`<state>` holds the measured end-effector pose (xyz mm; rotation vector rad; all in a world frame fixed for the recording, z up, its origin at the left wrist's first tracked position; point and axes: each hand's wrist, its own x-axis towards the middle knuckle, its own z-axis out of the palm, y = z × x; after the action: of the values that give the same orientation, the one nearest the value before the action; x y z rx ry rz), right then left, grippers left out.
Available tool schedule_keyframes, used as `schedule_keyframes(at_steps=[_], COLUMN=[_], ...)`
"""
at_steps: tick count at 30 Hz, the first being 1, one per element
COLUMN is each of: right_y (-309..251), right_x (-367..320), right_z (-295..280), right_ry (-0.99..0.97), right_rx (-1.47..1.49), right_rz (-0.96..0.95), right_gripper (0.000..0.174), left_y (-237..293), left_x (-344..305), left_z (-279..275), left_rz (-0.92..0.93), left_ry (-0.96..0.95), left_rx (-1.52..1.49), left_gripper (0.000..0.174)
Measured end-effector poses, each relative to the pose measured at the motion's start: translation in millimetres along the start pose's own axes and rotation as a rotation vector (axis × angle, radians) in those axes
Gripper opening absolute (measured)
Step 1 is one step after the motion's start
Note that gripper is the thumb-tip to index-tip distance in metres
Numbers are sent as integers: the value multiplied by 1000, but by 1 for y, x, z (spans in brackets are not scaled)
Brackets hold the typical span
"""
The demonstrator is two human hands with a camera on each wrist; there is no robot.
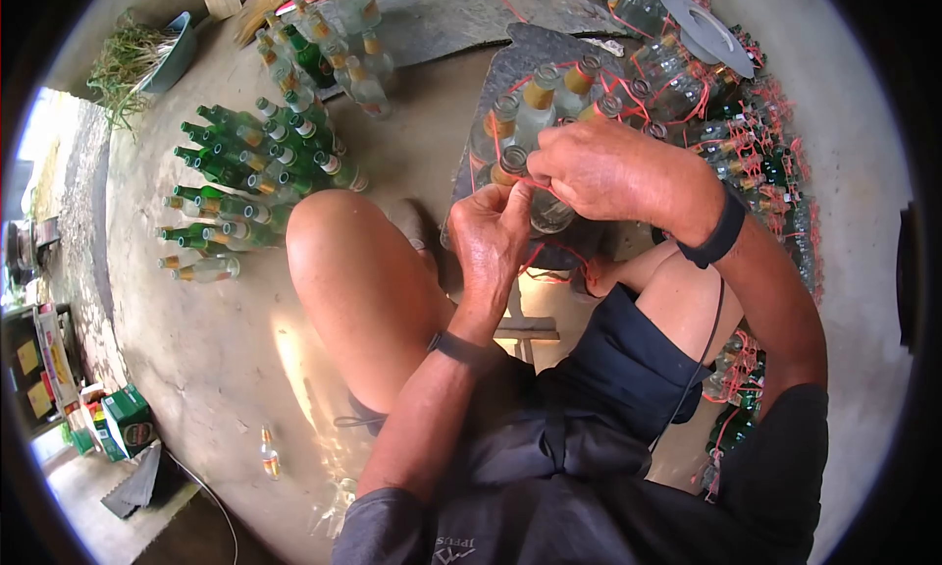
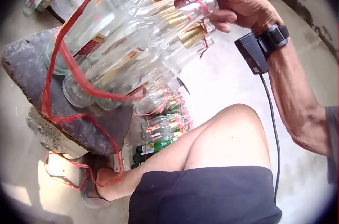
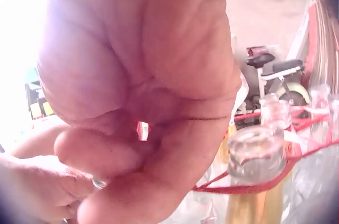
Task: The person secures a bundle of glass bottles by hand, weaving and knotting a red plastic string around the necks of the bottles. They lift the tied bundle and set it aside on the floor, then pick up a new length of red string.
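Several clear glass bottles [image 1: 537,104] with gold neck labels stand bunched upright on a dark slab [image 1: 512,64] between the knees. Red plastic twine [image 2: 114,96] loops round the bunch and its necks, and a loose length trails down past the slab's edge. At the nearest bottle neck, my left hand [image 1: 491,236] pinches the twine between thumb and forefinger. My right hand [image 1: 603,167], palm down with curled fingers, grips the twine just beside it. In the right wrist view the twine [image 3: 254,188] runs from the fingers past a bottle mouth [image 3: 257,144].
Green bottles [image 1: 226,148] stand in a cluster on the floor at left, with clear ones [image 1: 363,84] behind. Tied bundles [image 1: 736,148] line the right wall, a grey ring-shaped lid [image 1: 702,30] on top. A lone bottle [image 1: 269,454] stands at lower left.
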<state>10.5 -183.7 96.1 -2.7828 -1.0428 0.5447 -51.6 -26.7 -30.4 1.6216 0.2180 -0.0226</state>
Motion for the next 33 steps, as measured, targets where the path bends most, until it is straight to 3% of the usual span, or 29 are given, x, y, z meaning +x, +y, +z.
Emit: schedule_keyframes(at_steps=[6,16,22,27,31,33], right_y=[-7,3,24,26,33,35], right_x=[-4,-9,-9,-13,-16,-18], right_z=[-9,-42,-40,-30,-32,-33], right_ry=[62,-16,59,91,29,109], right_rx=[-160,-256,6,568,599,336], right_rz=[-85,-64,-103,-6,76,53], right_gripper=[8,10,9,17,19,20], left_y=[-5,3,0,5,8,10], left_x=[0,-1,0,-4,-6,-7], left_z=[0,-4,-3,-3,1,2], left_rz=[4,-45,-17,-38,-15,-19], left_ry=[-21,-88,-104,-112,-145,-157], left_rx=[15,-28,-46,-49,-68,-110], left_gripper=[41,41,40,34,31,30])
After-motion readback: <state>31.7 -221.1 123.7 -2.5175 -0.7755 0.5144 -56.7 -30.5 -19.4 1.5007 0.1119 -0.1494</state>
